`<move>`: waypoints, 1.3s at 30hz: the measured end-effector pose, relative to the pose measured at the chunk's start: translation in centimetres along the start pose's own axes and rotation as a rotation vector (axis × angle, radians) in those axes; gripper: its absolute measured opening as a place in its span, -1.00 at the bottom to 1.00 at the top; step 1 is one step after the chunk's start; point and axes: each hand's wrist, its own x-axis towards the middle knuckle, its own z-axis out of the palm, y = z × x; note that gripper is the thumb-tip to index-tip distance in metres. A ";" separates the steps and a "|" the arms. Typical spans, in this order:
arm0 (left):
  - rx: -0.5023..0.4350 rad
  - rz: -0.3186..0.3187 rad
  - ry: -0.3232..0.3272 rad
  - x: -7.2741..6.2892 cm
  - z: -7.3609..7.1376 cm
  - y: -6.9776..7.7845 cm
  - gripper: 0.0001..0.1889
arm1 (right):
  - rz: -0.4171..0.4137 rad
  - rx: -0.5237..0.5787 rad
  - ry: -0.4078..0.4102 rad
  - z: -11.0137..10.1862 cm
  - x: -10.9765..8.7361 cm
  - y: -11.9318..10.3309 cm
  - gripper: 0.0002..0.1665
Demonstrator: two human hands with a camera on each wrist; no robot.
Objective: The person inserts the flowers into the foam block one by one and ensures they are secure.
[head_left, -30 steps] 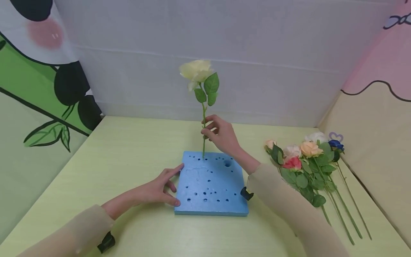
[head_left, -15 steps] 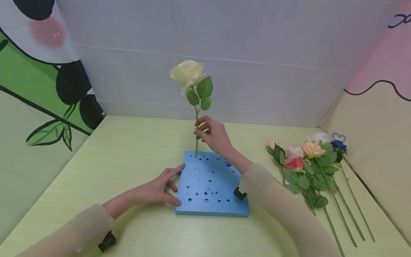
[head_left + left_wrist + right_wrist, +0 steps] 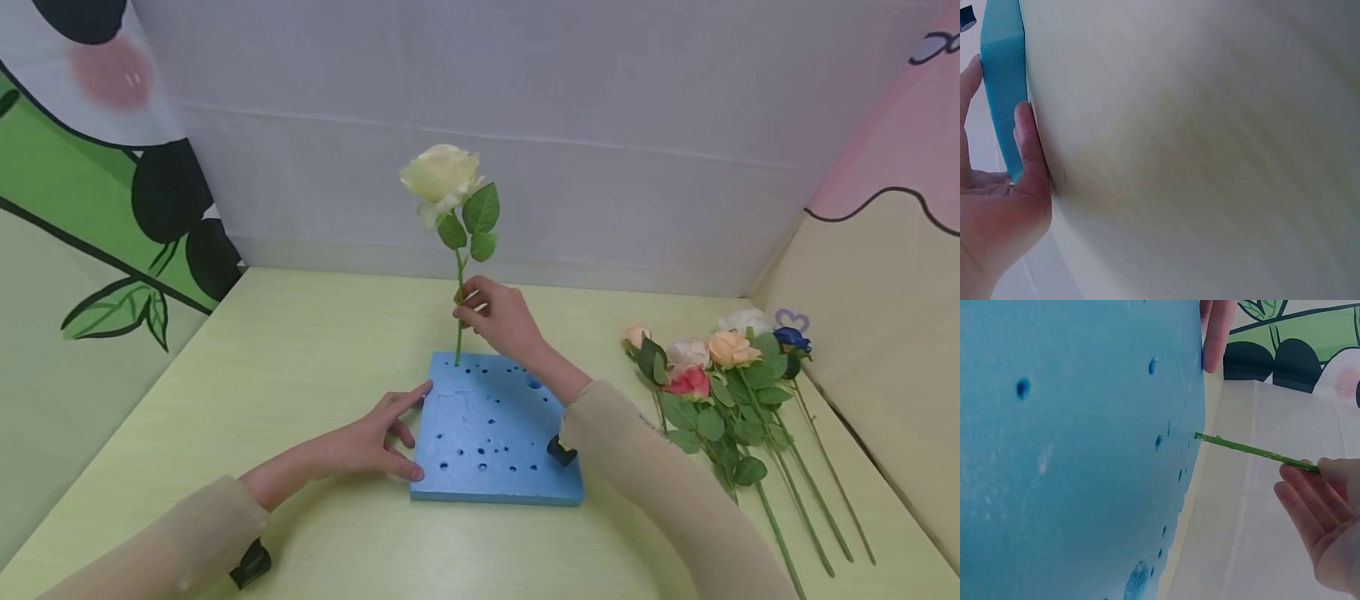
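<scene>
I do best with the right hand (image 3: 497,313) pinching the rose (image 3: 441,177) upright near the far-left corner of the board (image 3: 498,435), the spread left hand (image 3: 367,437) bracing its left edge.

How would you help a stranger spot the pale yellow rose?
On the pale table, find the perforated flat blue board. Near its far edge, a right hand pinches the thin green stem of the pale yellow rose. It alone is held upright; the other flowers lie on the right.
</scene>
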 end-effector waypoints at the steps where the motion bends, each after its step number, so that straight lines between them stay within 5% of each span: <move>1: 0.002 0.002 0.001 0.0 0.0 0.0 0.20 | 0.002 -0.007 -0.012 -0.1 0.0 0.0 -0.80; 13: 0.014 0.000 0.010 -0.2 0.0 0.2 0.20 | -0.069 -0.113 -0.127 0.2 0.3 -0.5 -0.83; 25: 0.020 -0.003 0.006 0.1 0.0 0.0 0.20 | -0.057 -0.177 -0.218 -0.1 1.0 -0.9 -0.85; 39: 0.034 -0.012 0.005 0.2 0.0 0.0 0.20 | -0.065 -0.157 -0.241 -0.3 0.7 -0.8 -0.89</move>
